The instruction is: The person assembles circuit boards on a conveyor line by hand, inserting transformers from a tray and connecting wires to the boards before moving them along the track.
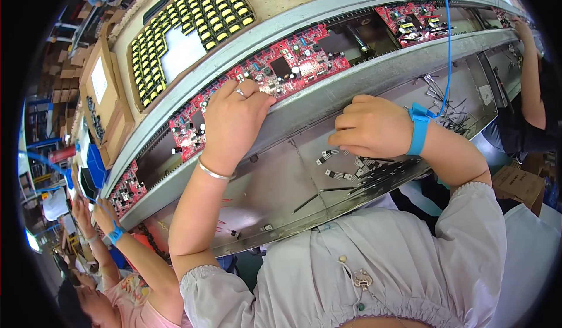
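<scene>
- Red circuit board: lies on the conveyor, mid-scene, on the far side of the hands. I log many parts already seated, capacitors included.
- Left hand: over the board's near edge, fingers curled, thumb and forefinger drawn close together. I cannot tell whether a part is pinched there.
- Right hand: nearer and to the right, above the metal trough, fingers bent inward in a narrow curl; contents hidden from me.
- Loose three-legged components: scattered in the trough just nearer than the right hand, so I judge supply remains.
- Progress, my estimate: board partway populated; which places remain unfilled I cannot resolve.
- Further out: another red board to the right, also carrying parts; yellow-and-black components in rows at far left.
</scene>
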The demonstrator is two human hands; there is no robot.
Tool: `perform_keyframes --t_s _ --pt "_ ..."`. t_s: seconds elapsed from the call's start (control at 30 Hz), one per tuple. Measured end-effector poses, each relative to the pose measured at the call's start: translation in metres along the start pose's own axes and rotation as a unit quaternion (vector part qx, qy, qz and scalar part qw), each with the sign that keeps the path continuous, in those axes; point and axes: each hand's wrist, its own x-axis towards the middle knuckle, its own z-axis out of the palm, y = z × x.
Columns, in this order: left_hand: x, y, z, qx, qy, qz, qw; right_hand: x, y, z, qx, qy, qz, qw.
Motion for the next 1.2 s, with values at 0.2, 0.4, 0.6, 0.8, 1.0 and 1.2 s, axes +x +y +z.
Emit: perform_keyframes --t_s 0.2,0.4,0.6,0.8,1.0,1.2 --pt "-0.014 0.000 -0.017 -0.013 0.025 -0.018 0.999 -0.005 -0.002 0.000 0.029 0.019 0.000 0.999" --pt "-0.014 0.023 -0.023 -0.025 0.017 -0.002 1.000 -0.019 0.006 -0.024 0.052 0.008 0.060 0.997" --pt "-0.018 0.018 -0.015 -0.021 -0.030 0.000 0.999 -0.018 0.013 -0.028 0.140 -0.172 0.176 0.959" --pt "-0.021 0.031 -0.025 -0.019 0.009 -0.006 1.000 -0.016 -0.014 -0.013 0.050 -0.293 0.154 0.942" --pt "-0.058 0.085 -0.014 -0.111 -0.178 0.210 0.955 -0.022 -0.027 0.003 -0.001 -0.267 0.159 0.950" --pt "-0.073 0.100 0.021 -0.108 -0.139 0.221 0.959 -0.016 -0.021 0.005 -0.097 -0.219 0.226 0.944"
